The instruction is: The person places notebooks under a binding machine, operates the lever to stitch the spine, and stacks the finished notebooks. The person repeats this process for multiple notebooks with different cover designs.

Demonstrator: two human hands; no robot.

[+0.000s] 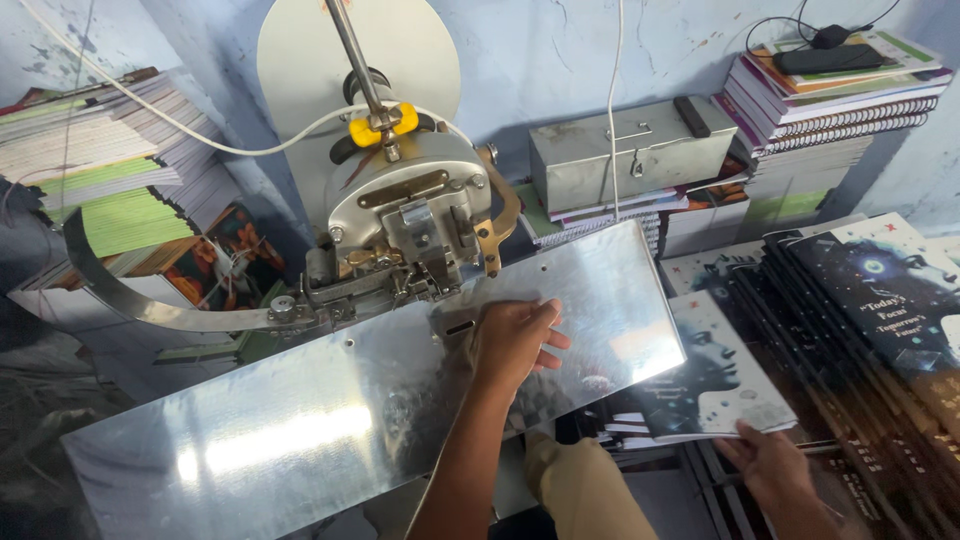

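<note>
Left hand (512,340) on steel plate (300,430), right hand (770,462) on booklet (715,385)

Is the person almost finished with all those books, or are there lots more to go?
Hard to tell what is finished. In hand: the right hand holds a thin dark-covered book by its edge, beside the shiny metal table of the machine, where the left hand rests flat. A long row of similar dark books lies at the right, so probably many remain.
</note>
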